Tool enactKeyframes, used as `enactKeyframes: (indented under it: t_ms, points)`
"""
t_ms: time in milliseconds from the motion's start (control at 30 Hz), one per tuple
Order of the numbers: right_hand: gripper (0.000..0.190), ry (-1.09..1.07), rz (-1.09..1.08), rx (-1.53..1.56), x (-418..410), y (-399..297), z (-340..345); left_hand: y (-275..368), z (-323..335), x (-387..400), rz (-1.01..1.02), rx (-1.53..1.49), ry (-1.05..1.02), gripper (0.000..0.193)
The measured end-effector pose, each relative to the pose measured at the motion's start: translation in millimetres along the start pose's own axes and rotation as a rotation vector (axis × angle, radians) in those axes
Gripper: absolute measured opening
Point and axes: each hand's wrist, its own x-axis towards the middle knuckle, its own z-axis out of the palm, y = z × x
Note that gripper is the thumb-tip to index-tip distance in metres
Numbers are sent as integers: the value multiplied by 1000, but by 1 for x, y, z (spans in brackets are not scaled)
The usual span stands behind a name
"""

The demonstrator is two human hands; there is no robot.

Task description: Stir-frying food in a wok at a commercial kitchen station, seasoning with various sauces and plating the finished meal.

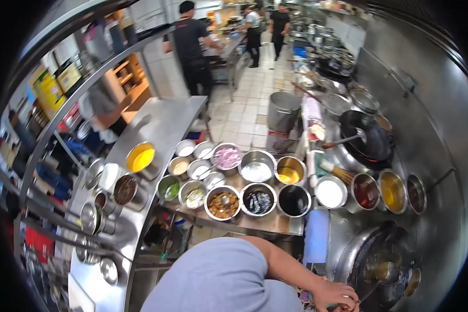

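My left hand reaches across to the bottom right, beside the rim of a dark wok. Its fingers are bent close to the handle end of a metal ladle, whose bowl rests in the wok. Whether this hand grips the handle is hard to tell. A little skin shows under it at the picture's lower edge, perhaps my right hand, mostly cut off. A small round metal container sits at the wok's right side. A folded blue cloth lies left of the wok.
Metal pots of white liquid, red-brown liquid and yellow liquid stand beyond the wok. Ahead are bowls of brown chunks, dark sauce and chopped pink food. A steel table runs along the left. Several people stand farther off.
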Motion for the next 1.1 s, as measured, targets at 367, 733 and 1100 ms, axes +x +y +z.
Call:
enactKeyframes:
  t_ms: [367,733,1100]
  points:
    - [38,-278,-343,-1615,58,6,-175,-23,50,130,-114,-8,-396,22]
    - [43,-393,-144,-1226,61,-8,-162,-73,109,182,-378,-327,235,18]
    - [57,193,-664,-1527,44,-151,-30,-66,-29,49,-822,-360,397,13]
